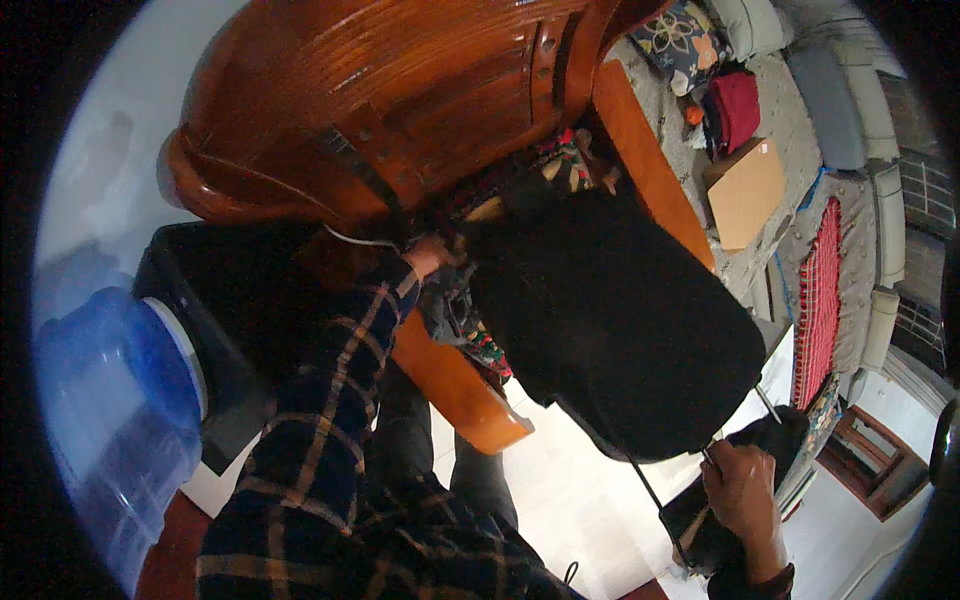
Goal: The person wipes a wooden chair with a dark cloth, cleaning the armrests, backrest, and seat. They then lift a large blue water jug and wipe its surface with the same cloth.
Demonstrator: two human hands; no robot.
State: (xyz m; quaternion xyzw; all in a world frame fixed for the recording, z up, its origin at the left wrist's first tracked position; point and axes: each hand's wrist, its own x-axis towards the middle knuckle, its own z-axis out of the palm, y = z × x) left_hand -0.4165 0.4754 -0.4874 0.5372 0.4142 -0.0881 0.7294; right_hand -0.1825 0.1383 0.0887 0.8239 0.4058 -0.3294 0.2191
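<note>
A large black cloth item (615, 322), perhaps a garment, spans the middle, over a wooden armchair (465, 397). My left hand (435, 255), in a plaid sleeve, is at its left edge beside a crumpled grey cloth (446, 307); its fingers are blurred and partly hidden, so its grip is unclear. My right hand (739, 480) is closed at the black item's lower right edge, pinching something thin there. A dark cord (651, 487) hangs from that edge, and a thin pale rod (768, 403) sticks out nearby. Patterned cloth (487, 352) shows beneath.
A blue water bottle (120, 375) stands by a black cabinet (202, 300) on the left. The chair's carved back (450, 82) rises at the top. A covered sofa (799, 112) bears a cardboard piece (746, 195) and folded red cloth (735, 109). My legs are below the chair.
</note>
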